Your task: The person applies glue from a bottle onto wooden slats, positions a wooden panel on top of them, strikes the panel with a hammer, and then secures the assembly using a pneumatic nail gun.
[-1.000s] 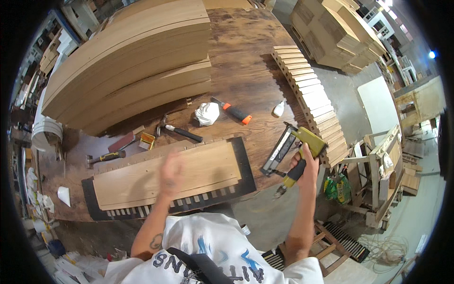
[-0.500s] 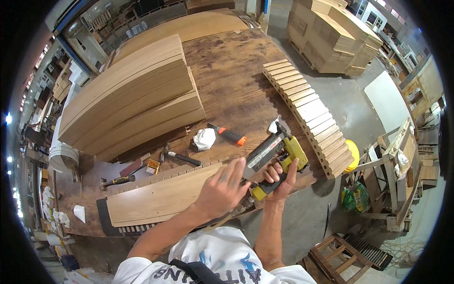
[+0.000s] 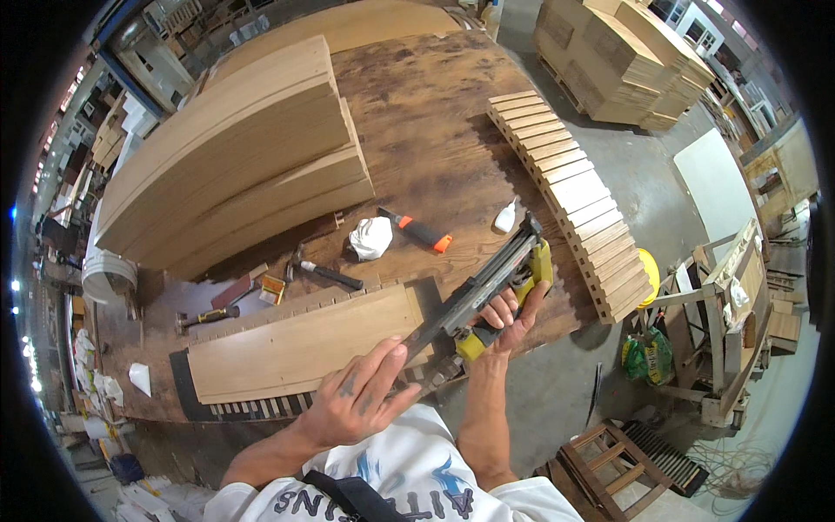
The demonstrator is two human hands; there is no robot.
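Note:
My right hand (image 3: 511, 320) is wrapped around the grip of a yellow-and-black nail gun (image 3: 474, 300), held tilted over the table's near edge. At the lower end of its long magazine, my left hand (image 3: 361, 396) closes its fingers on the drawn-out rail. The magazine's inside is too small to make out. Beneath and left of the tool lies a pale wooden panel (image 3: 296, 352) with notched strips along its long sides. A small white bottle (image 3: 504, 217) and an orange-and-black handled tool (image 3: 424, 233) lie beyond the gun.
Tall stacked boards (image 3: 235, 157) occupy the table's left side, and a row of notched wooden pieces (image 3: 583, 196) lines its right edge. A white crumpled bundle (image 3: 371, 237), a hammer (image 3: 330, 277), a yellow-and-black handled hammer (image 3: 213, 316) and a small orange box (image 3: 271, 290) lie between.
My left hand has moved down and left along the nail gun, drawing out its magazine rail. The right hand keeps its grip, and the gun has turned slightly.

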